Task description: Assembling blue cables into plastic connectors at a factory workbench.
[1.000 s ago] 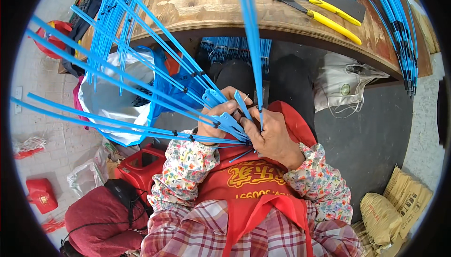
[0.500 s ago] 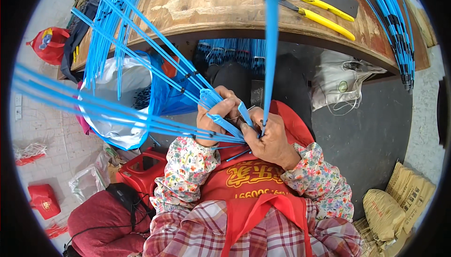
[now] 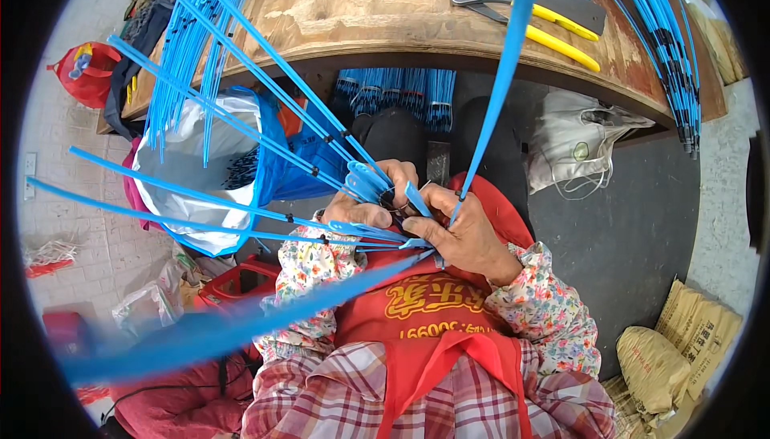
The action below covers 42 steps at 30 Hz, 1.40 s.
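Blue straps, about seven, fan toward 10 o'clock; left hand and right hand pinch their ends. Yellow pliers on tabletop; white bag at 9, contents unclear.

I see tan woven sacks stacked on the floor at lower right, dark print on one face. A white plastic bag slumps under the bench edge. A white-lined blue bag stands open at left. A red bag lies upper left

Yellow-handled pliers; white bag
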Motion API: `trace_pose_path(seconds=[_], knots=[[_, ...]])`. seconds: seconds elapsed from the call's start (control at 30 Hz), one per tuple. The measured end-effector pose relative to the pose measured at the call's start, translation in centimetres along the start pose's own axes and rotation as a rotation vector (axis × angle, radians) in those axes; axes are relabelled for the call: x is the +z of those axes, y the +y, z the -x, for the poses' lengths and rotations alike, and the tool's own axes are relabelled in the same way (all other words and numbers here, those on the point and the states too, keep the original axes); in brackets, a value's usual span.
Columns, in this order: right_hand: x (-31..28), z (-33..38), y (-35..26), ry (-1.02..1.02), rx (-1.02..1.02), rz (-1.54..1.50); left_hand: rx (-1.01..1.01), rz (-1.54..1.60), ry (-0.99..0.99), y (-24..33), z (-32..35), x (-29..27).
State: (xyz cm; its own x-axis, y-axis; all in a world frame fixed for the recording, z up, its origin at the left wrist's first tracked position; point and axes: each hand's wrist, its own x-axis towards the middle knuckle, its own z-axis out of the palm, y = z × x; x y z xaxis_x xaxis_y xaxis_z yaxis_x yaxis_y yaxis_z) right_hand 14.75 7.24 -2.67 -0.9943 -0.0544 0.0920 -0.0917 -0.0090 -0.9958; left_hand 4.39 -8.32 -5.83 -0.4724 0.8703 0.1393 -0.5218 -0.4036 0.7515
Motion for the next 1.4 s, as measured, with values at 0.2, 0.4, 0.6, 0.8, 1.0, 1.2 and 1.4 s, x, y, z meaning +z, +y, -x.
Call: trace_pose_path(seconds=[0.2, 0.4, 0.6, 0.8, 1.0, 1.2, 1.4], knots=[[-0.2, 0.0, -0.8, 0.092, -0.111, 0.092, -0.006, 0.046, -0.062, -0.2, -0.6, -0.4], [-0.6, 0.7, -0.1, 0.204, -0.243, 0.292, 0.182, -0.070, 0.136, -1.2, -1.4, 1.1], [-2.1, 0.6, -2.3, 0.226, -0.226, 0.353, 0.113, -0.121, 0.340, 0.5, -2.7, 3.4], [-5.7, -0.4, -5.8, 0.289, 0.000, 0.152, 0.053, -0.047, 0.368, 0.5, -2.8, 2.1], [-11.6, -6.3, -10.3, 0.420, -0.040, 0.217, 0.015, -0.021, 0.527, -0.1, -2.6, 0.9], [-18.1, -16.1, -12.7, 0.384, -0.039, 0.631, -0.033, 0.019, 0.626, 0.3, -2.3, 0.7], [-28.1, -26.4, -11.4, 0.590, -0.208, 1.239, -0.003, 0.107, 0.655, -0.4, -2.0, -0.5]])
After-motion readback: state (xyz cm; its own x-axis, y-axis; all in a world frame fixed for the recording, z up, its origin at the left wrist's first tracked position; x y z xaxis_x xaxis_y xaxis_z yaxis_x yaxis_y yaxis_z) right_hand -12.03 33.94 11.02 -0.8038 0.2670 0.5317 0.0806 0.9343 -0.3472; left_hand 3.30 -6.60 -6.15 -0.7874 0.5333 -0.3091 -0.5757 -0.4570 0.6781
